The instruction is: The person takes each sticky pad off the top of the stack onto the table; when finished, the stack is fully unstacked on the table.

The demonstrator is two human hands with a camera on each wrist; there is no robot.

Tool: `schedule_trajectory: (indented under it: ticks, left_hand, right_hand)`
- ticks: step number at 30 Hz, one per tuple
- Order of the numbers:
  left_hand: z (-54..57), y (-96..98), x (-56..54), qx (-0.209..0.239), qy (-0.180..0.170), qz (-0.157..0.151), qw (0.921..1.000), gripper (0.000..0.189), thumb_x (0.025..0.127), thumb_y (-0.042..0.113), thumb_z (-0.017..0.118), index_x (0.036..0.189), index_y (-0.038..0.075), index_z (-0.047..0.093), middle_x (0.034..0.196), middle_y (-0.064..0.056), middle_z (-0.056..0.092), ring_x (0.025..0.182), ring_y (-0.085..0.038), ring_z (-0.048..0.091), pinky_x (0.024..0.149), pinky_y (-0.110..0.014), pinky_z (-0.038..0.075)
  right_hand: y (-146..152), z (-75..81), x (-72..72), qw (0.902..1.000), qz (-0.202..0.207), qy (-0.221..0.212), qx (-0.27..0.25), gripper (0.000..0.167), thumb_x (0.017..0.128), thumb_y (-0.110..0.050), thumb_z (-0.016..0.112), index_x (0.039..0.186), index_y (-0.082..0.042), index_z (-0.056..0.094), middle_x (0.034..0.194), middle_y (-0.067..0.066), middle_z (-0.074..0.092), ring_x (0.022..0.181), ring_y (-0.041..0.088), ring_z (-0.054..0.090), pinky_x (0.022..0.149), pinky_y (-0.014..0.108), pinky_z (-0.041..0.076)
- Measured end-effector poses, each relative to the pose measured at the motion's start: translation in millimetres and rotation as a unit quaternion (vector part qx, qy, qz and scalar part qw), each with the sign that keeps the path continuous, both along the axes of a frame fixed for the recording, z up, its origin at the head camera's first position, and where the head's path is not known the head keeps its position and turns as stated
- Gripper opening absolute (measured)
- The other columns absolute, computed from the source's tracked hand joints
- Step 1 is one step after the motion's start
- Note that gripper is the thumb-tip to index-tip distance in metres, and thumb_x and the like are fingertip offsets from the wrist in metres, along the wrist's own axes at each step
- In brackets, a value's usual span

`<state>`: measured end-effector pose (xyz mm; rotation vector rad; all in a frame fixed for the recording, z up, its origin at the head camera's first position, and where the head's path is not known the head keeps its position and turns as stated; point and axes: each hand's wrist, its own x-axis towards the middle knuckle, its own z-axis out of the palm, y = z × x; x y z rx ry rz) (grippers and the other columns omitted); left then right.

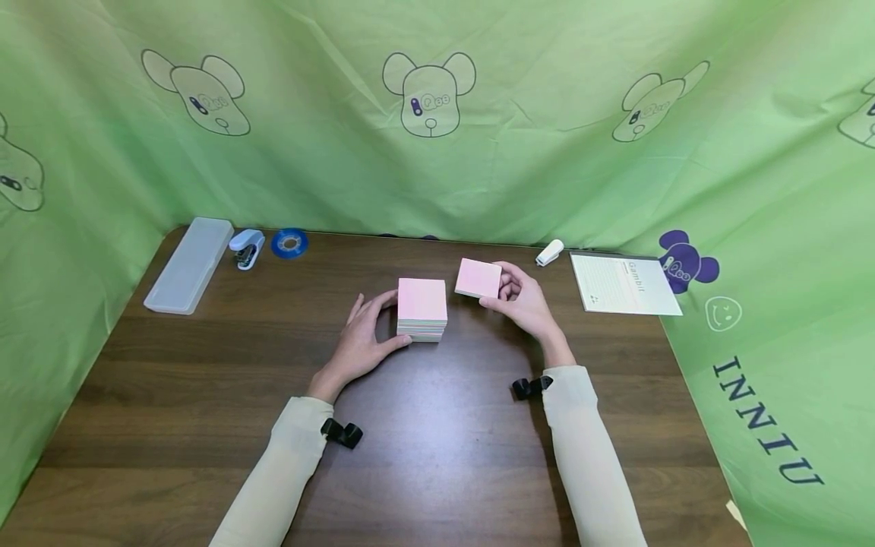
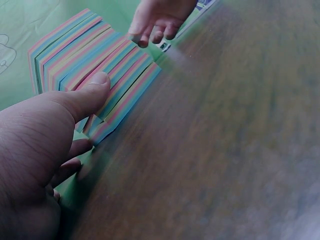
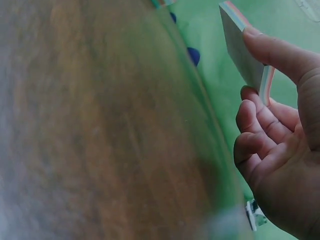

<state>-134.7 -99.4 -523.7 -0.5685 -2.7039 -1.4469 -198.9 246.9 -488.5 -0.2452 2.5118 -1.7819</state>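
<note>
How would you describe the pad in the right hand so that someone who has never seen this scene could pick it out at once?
Find the brown wooden table, then the person's right hand toward its far edge. That hand pinches a small square pad with a pink top. The stack at the left hand is pink-topped too, but this pad is much thinner.

the left hand [image 2: 32,150] partly hides the paper stack [image 2: 75,55] in its wrist view.
</note>
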Motion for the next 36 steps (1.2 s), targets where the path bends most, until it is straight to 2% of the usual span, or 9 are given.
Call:
schedule_trajectory:
  ticks: [6, 9, 15, 21, 26, 29, 33, 36]
  left_hand:
    - [0.0, 0.9, -0.3, 0.001, 0.000, -0.001, 1.0000, 0.090, 0.095, 0.030, 0.091, 0.167, 0.004, 0.043, 0.161, -0.016, 0.059, 0.157, -0.033, 0.047, 0.140, -0.053, 0.001]
    - [0.4, 0.5, -0.5, 0.002, -0.001, -0.001, 1.0000, 0.090, 0.095, 0.029, 0.091, 0.167, 0.004, 0.043, 0.161, -0.016, 0.060, 0.157, -0.033, 0.047, 0.140, -0.052, 0.001]
    - [1.1, 0.5, 0.0, 0.002, -0.002, 0.002, 1.0000, 0.090, 0.095, 0.029, 0.091, 0.166, 0.004, 0.043, 0.160, -0.016, 0.060, 0.157, -0.034, 0.047, 0.140, -0.052, 0.001]
    - [1.2, 0.9, 0.4, -0.001, -0.005, 0.002, 1.0000, 0.090, 0.095, 0.030, 0.091, 0.167, 0.004, 0.043, 0.161, -0.016, 0.060, 0.157, -0.034, 0.047, 0.140, -0.052, 0.001]
    - [0.7, 0.6, 0.1, 0.001, -0.005, 0.003, 1.0000, 0.090, 0.095, 0.030, 0.091, 0.166, 0.005, 0.043, 0.161, -0.016, 0.060, 0.157, -0.034, 0.047, 0.140, -0.052, 0.001]
    - [0.3, 0.5, -0.1, -0.001, -0.007, 0.004, 1.0000, 0.090, 0.095, 0.030, 0.091, 0.167, 0.005, 0.043, 0.161, -0.015, 0.060, 0.157, -0.033, 0.047, 0.140, -0.052, 0.001]
    - [0.4, 0.3, 0.1, -0.002, -0.009, 0.004, 0.9999, 0.090, 0.095, 0.030, 0.091, 0.167, 0.005, 0.043, 0.161, -0.015, 0.060, 0.157, -0.033, 0.047, 0.140, -0.053, 0.001]
    - [0.9, 0.3, 0.2, -0.002, -0.010, 0.003, 0.9999, 0.090, 0.095, 0.030, 0.091, 0.167, 0.006, 0.043, 0.162, -0.015, 0.059, 0.157, -0.033, 0.047, 0.140, -0.053, 0.001]
  right_hand:
    - [0, -6.0, -3.6, 0.9980, 0.001, 0.006, 0.063, 0.074, 0.085, -0.005, 0.096, 0.151, 0.001, 0.061, 0.104, 0.018, 0.062, 0.079, 0.011, 0.054, 0.065, 0.014, 0.043]
    - [-1, -6.2, -6.0, 0.9944, 0.008, 0.010, 0.105, 0.071, 0.084, -0.010, 0.098, 0.146, -0.002, 0.064, 0.104, 0.019, 0.064, 0.080, 0.015, 0.055, 0.066, 0.016, 0.043]
    - [1, -9.1, -12.7, 0.9784, 0.023, 0.034, 0.203, 0.078, 0.082, -0.024, 0.100, 0.145, 0.003, 0.062, 0.107, 0.013, 0.060, 0.089, 0.023, 0.054, 0.077, 0.028, 0.044]
    - [1, -7.8, -14.5, 0.9592, 0.024, 0.036, 0.279, 0.088, 0.084, -0.031, 0.097, 0.153, 0.006, 0.057, 0.110, 0.013, 0.057, 0.097, 0.029, 0.052, 0.084, 0.040, 0.045]
    - [-4, -2.7, -11.8, 0.9530, 0.014, 0.021, 0.302, 0.096, 0.087, -0.029, 0.096, 0.163, 0.004, 0.048, 0.114, 0.017, 0.058, 0.099, 0.033, 0.053, 0.087, 0.045, 0.047]
    - [-6, -3.1, -9.6, 0.9558, -0.002, 0.026, 0.293, 0.096, 0.087, -0.027, 0.097, 0.165, -0.002, 0.047, 0.114, 0.017, 0.060, 0.098, 0.033, 0.055, 0.086, 0.045, 0.047]
    - [-8, -6.3, -5.5, 0.9610, -0.019, 0.058, 0.270, 0.080, 0.084, -0.021, 0.099, 0.152, -0.005, 0.061, 0.109, 0.017, 0.062, 0.097, 0.033, 0.057, 0.083, 0.044, 0.047]
    - [-10, -9.6, -3.3, 0.9609, -0.030, 0.084, 0.262, 0.065, 0.083, -0.019, 0.099, 0.140, -0.003, 0.071, 0.104, 0.015, 0.065, 0.095, 0.032, 0.059, 0.082, 0.042, 0.047]
